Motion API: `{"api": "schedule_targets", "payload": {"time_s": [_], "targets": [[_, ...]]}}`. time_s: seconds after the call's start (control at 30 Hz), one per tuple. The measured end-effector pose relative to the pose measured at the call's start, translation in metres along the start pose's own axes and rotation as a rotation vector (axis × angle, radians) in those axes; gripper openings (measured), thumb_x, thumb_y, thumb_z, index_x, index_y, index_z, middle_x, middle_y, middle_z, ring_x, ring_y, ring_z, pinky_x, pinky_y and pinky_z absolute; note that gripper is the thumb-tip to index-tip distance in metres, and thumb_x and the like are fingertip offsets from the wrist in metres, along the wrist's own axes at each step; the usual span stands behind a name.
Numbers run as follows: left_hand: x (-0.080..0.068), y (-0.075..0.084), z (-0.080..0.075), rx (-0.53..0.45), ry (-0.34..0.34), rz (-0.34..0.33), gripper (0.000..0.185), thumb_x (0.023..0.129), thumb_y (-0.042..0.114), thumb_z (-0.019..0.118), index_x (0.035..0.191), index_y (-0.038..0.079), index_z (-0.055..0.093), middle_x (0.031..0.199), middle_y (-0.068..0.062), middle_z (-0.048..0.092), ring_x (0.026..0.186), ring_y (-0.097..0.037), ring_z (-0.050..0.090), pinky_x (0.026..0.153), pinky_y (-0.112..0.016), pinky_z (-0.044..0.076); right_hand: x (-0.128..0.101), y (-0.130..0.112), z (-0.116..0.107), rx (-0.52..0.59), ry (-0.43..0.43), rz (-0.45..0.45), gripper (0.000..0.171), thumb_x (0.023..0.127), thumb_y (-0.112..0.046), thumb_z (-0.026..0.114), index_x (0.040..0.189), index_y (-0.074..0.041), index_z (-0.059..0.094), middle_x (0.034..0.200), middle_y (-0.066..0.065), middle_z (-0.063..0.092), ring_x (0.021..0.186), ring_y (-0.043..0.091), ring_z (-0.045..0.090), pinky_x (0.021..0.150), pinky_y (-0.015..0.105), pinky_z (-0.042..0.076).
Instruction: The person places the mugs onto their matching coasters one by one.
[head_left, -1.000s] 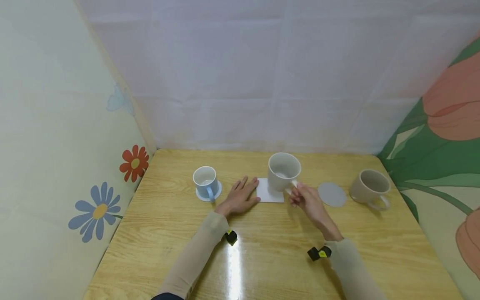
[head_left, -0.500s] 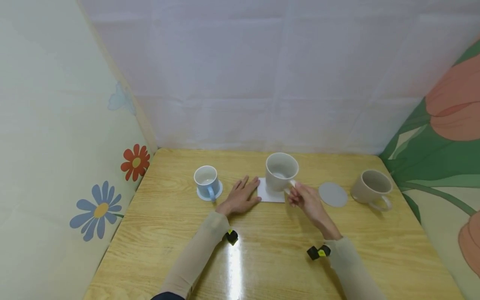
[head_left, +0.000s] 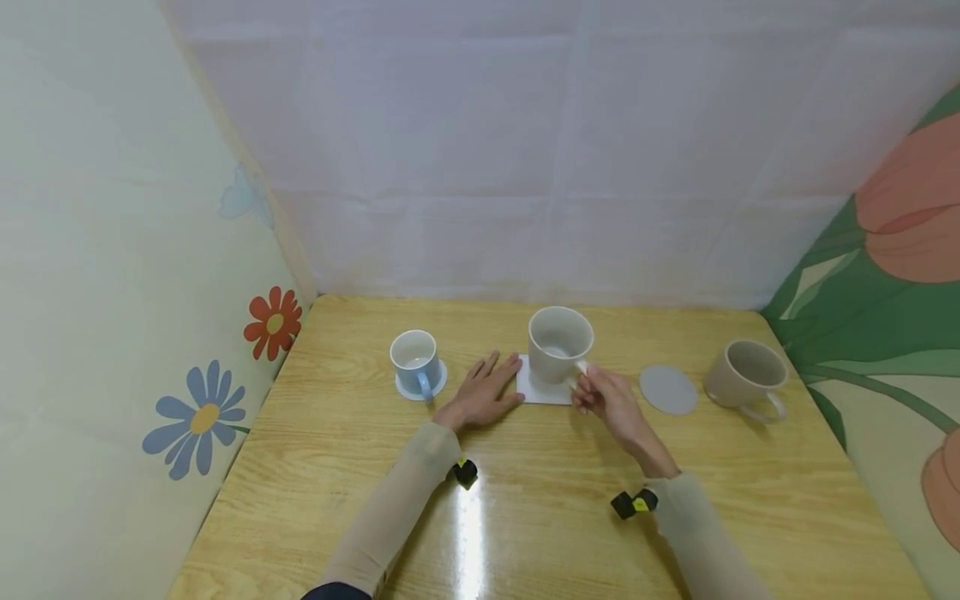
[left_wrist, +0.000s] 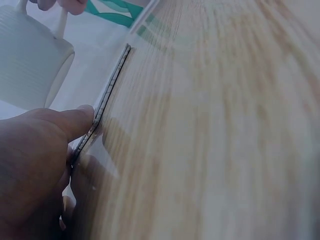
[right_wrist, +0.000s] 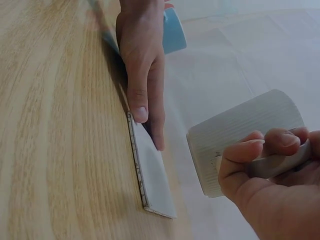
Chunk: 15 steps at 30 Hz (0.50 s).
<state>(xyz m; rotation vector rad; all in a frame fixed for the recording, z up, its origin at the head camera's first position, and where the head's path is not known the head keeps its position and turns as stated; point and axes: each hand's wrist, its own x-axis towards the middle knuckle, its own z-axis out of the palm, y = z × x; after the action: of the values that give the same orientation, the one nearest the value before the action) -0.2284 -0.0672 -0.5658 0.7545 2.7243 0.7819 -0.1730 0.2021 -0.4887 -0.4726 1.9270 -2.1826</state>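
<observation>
My right hand [head_left: 611, 404] pinches the handle of a pale ribbed mug [head_left: 551, 367]. The mug hangs over a white square coaster [head_left: 536, 390]; in the right wrist view a gap shows between the mug's base and the coaster [right_wrist: 152, 175]. With fingers spread, my left hand [head_left: 482, 398] lies on the table, its thumb and fingertips at the coaster's left edge. In the left wrist view, the left thumb [left_wrist: 77, 120] touches that edge. The underside of the coaster is hidden.
A small light blue cup [head_left: 417, 367] stands on a round pale blue coaster [head_left: 405, 392] at left. To the right lie a round grey coaster [head_left: 668, 390] and a beige mug [head_left: 727, 379] on the wooden table [head_left: 540, 517]. A white cloth [head_left: 450, 150] hangs behind.
The mug in my right hand has shifted slightly left over the square coaster. My left hand keeps its place at the coaster's edge.
</observation>
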Motion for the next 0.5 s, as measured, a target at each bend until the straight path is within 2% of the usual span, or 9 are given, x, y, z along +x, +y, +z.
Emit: {"api": "schedule_targets", "payload": {"time_s": [0.5], "targets": [[-0.0017,0.0048,-0.0041,-0.007,0.002,0.003,0.073,0.110,0.049,0.049,0.171,0.016,0.024,0.180,0.001,0.015,0.168,-0.031,0.000,0.136,-0.050,-0.004,0.0004,0.0085,0.0015,-0.013,0.011,0.017,0.041,0.119,-0.023,0.029,0.086,-0.007,0.047,0.078,-0.001,0.046,0.075,0.011,0.054,0.066,0.023,0.049]]}}
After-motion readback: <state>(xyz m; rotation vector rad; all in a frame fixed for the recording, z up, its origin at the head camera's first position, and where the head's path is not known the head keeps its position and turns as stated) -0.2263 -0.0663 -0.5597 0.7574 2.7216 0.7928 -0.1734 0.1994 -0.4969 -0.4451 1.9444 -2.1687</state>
